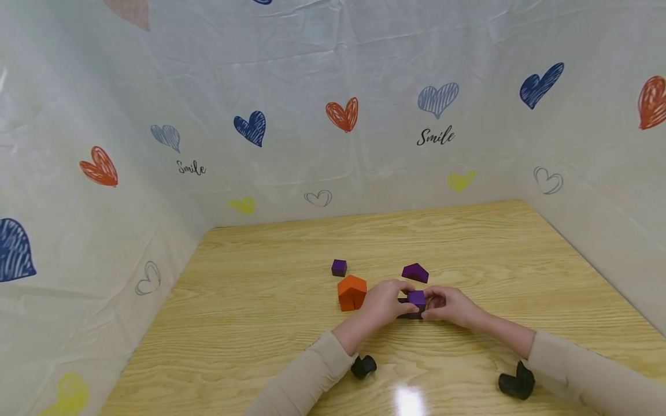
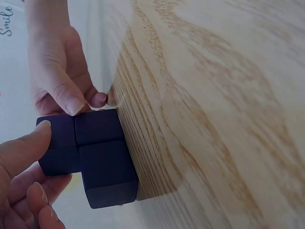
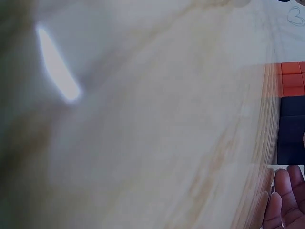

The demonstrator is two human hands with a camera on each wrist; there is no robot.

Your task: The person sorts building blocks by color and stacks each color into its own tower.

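My left hand (image 1: 384,303) pinches a purple cube (image 1: 417,297) between thumb and fingers. In the left wrist view that upper cube (image 2: 59,143) sits on one of two dark purple blocks (image 2: 109,167) standing side by side on the wooden table. From the other side, my right hand (image 1: 452,306) reaches in with thumb and fingers loosely bent, its fingertips right at the blocks' side. In the right wrist view the dark blocks (image 3: 291,133) show at the right edge, above the right hand's fingers (image 3: 286,191).
An orange house-shaped block form (image 1: 352,292) stands left of my left hand. Behind it is a small purple cube (image 1: 339,267). A purple block with slanted sides (image 1: 415,273) lies beyond the hands. Black rounded pieces (image 1: 363,367) show by both sleeves. A heart-printed sheet (image 1: 291,162) encloses the table.
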